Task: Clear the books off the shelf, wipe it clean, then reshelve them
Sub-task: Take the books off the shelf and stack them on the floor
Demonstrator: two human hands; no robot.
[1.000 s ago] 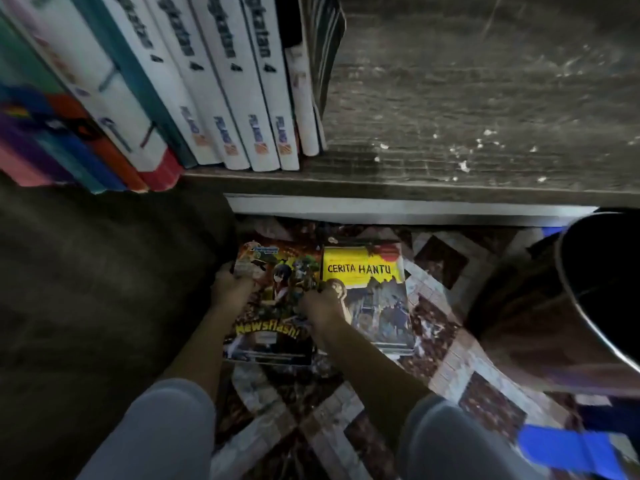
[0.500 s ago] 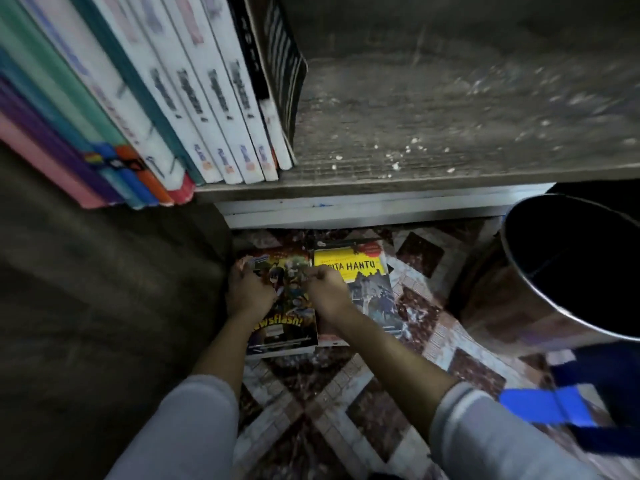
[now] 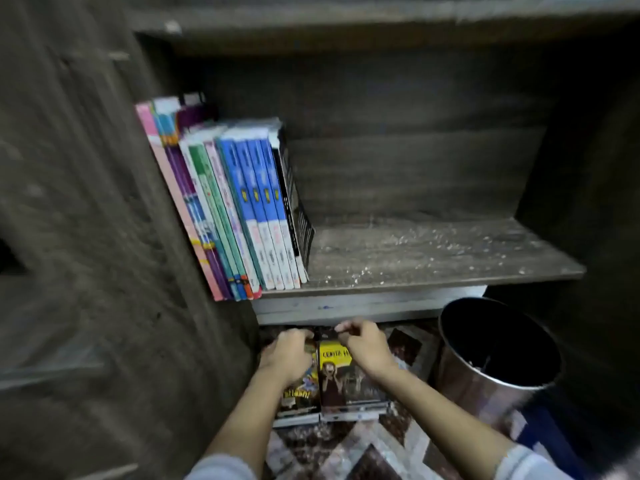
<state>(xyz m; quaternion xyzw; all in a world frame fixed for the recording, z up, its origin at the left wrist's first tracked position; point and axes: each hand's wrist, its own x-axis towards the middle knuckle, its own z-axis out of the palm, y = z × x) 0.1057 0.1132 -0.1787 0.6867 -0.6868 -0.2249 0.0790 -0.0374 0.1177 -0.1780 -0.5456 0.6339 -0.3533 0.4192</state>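
Two short stacks of removed books lie flat on the patterned floor (image 3: 363,452) just below the shelf (image 3: 433,258): the left stack (image 3: 300,396), topped by a comic, and touching it on the right the yellow-covered book (image 3: 346,379) on its own pile. The left hand (image 3: 287,355) lies on the left stack with its fingers curled over the far edge. The right hand (image 3: 367,344) has thumb and forefinger drawn together at the yellow-covered book's far edge; whether they pinch anything is too dark to tell.

The clearing step looks about half done. A row of upright books (image 3: 239,209) leans at the shelf's left end, and the bare right part is speckled with crumbs. The next move likely calls for letting go of the stacks, reaching up and drawing out that row before any wiping. A metal bin (image 3: 495,358) stands near on the right.
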